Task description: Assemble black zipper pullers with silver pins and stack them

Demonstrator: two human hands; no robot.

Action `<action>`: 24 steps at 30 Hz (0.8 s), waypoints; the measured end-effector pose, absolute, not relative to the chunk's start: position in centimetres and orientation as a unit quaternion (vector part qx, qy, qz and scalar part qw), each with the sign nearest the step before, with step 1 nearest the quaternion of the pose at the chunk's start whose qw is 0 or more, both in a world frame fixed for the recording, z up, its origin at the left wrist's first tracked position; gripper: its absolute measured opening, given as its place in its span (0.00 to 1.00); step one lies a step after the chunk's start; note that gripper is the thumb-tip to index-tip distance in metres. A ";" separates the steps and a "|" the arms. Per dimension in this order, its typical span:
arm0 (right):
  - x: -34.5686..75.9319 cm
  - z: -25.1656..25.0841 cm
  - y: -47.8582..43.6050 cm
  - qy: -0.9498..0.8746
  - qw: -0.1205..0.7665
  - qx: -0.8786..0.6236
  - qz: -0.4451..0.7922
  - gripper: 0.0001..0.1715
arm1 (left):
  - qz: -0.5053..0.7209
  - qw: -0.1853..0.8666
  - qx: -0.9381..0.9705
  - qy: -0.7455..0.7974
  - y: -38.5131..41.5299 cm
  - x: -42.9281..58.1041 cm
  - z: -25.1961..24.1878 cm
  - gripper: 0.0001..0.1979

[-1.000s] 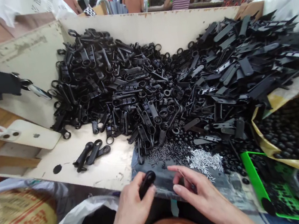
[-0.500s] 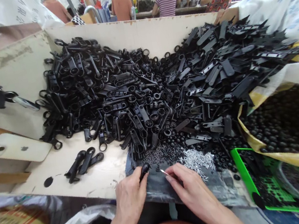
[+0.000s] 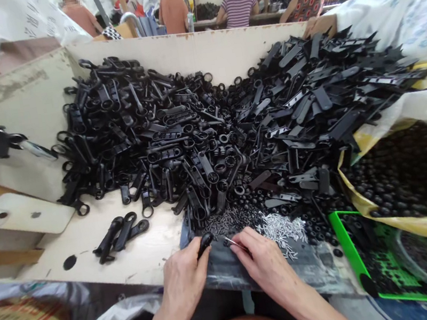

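My left hand [image 3: 186, 278] is closed around a black plastic handle piece [image 3: 204, 242], whose rounded end sticks out past my fingers. My right hand [image 3: 262, 260] pinches a thin silver metal pin [image 3: 232, 242], and the pin's tip points at the end of the black piece. Both hands hover at the near edge of the table, over a dark plastic sheet [image 3: 230, 268]. Just beyond my fingers lie a heap of small silver pins [image 3: 283, 229] and a patch of tiny dark pins [image 3: 223, 222].
A large pile of black plastic parts [image 3: 208, 128] fills the cream table [image 3: 138, 247]. Three black pieces [image 3: 122, 235] lie apart at the left. A white phone [image 3: 19, 215] sits left, a green tray [image 3: 359, 261] and a yellow bag of black beads [image 3: 413, 171] right. Other people sit beyond the table.
My hands have come closer together and shifted forward to the pin heaps. My right hand now holds a silver pin, brought up to the end of the black piece.
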State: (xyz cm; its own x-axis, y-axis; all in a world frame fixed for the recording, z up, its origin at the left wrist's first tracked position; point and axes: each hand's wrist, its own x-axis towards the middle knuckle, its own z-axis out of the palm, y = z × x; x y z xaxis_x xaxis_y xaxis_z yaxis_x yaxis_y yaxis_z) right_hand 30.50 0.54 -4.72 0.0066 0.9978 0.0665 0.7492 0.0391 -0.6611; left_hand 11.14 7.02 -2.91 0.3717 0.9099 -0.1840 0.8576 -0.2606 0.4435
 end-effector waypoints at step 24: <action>28.5 -3.2 -1.3 -0.416 0.425 -0.639 0.487 0.20 | 0.240 0.519 0.599 0.561 1.7 12.1 -3.6 0.12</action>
State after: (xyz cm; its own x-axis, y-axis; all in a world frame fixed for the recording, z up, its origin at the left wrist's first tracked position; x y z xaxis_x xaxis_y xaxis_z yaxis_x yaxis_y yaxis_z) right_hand 28.51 -1.34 -3.24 0.1787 0.9463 -0.2695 0.1179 -0.2925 -0.9490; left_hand 12.13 1.70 -3.63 0.2561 0.9206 -0.2948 0.4219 0.1679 0.8909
